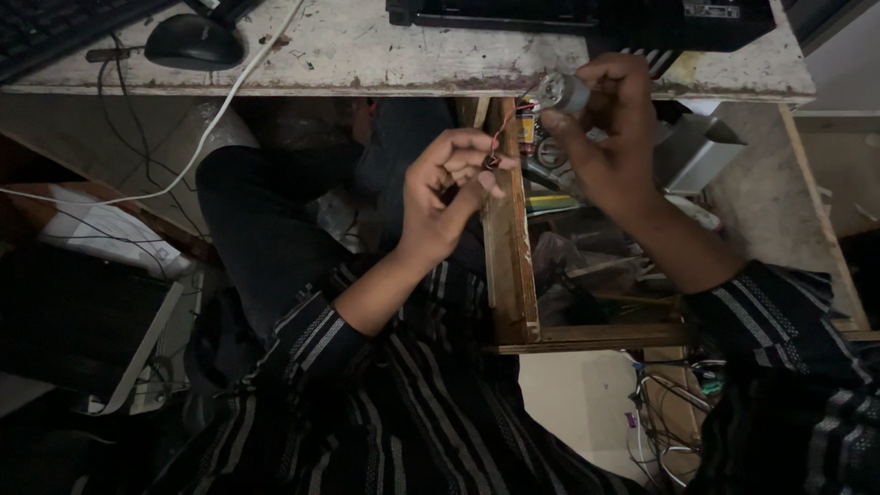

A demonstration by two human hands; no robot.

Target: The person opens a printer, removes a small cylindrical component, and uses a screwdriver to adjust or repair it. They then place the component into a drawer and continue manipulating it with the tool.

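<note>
Head view: my right hand (616, 128) grips a small silver cylindrical motor (561, 92); my left hand (446, 197) pinches its thin red wire lead (500, 137), mid-handling, demanding steady fingers.

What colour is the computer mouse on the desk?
Black, seen in the head view: the mouse sits at the desk's edge.

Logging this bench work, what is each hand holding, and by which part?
Right hand grips the small silver cylindrical motor by its body. Left hand pinches the motor's thin red wire near its free end.
</note>
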